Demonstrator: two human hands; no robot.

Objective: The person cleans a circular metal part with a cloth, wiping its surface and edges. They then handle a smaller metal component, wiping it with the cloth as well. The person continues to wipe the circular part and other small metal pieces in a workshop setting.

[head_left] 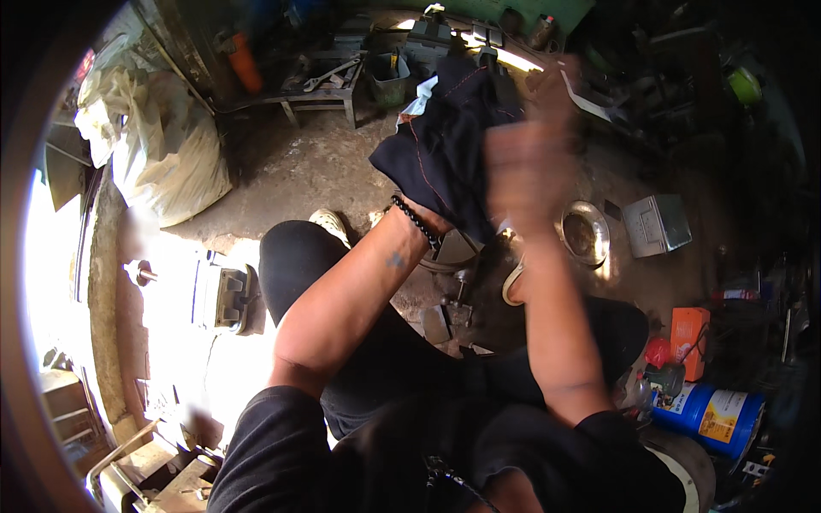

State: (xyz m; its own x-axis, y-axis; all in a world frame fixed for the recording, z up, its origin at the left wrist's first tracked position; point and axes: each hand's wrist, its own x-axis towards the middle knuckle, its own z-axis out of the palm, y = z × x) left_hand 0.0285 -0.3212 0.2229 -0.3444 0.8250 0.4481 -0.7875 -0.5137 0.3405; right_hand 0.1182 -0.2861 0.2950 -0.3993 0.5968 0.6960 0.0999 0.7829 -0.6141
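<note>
A dark cloth (445, 145) with orange stitching along its seams is bunched up in front of me, raised above the floor. A bit of white material (419, 98) shows at its upper left edge. My left hand (430, 217), with a black beaded bracelet at the wrist, is at the lower part of the cloth and holds it up; its fingers are covered by the folds. Against the right side of the cloth is my right hand (532, 167), smeared by motion, so its fingers cannot be made out.
Beneath my hands, a metal clamp-like tool (462, 291) stands on the floor. To the right are a round metal basin (586, 232), a grey metal box (657, 225), an orange box (689, 342) and a blue drum (708, 417). A large whitish sack (162, 145) and a low bench (318, 90) with a wrench are at the left.
</note>
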